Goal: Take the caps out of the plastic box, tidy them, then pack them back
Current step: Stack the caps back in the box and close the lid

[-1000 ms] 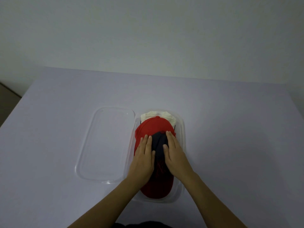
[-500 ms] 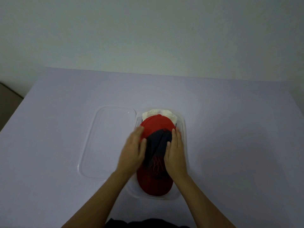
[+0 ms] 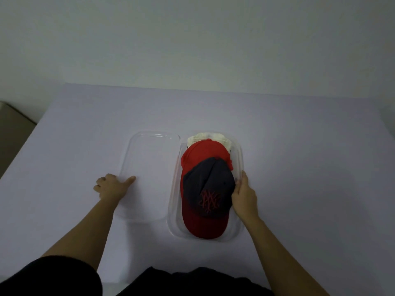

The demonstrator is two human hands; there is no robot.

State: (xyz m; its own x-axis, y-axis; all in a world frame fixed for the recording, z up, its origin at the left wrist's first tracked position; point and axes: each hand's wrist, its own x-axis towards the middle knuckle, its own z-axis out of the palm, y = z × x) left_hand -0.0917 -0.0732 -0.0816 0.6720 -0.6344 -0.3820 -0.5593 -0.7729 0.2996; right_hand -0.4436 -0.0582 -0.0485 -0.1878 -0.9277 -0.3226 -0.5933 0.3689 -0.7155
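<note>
The nested red, navy and cream fabric caps (image 3: 206, 189) sit packed in the clear plastic box (image 3: 240, 154), right of centre frame. The right hand (image 3: 243, 196) lies flat against its wall, steadying it. The left hand (image 3: 111, 185), loosely curled, pinches the clear lid (image 3: 149, 159) edge, apparently to close.

Pale table (image 3: 299, 167) with two clear plastic pieces

A plastic box (image 3: 239, 159) sits right of centre; its lid (image 3: 147, 178) lies flat just beside it on the left.
</note>
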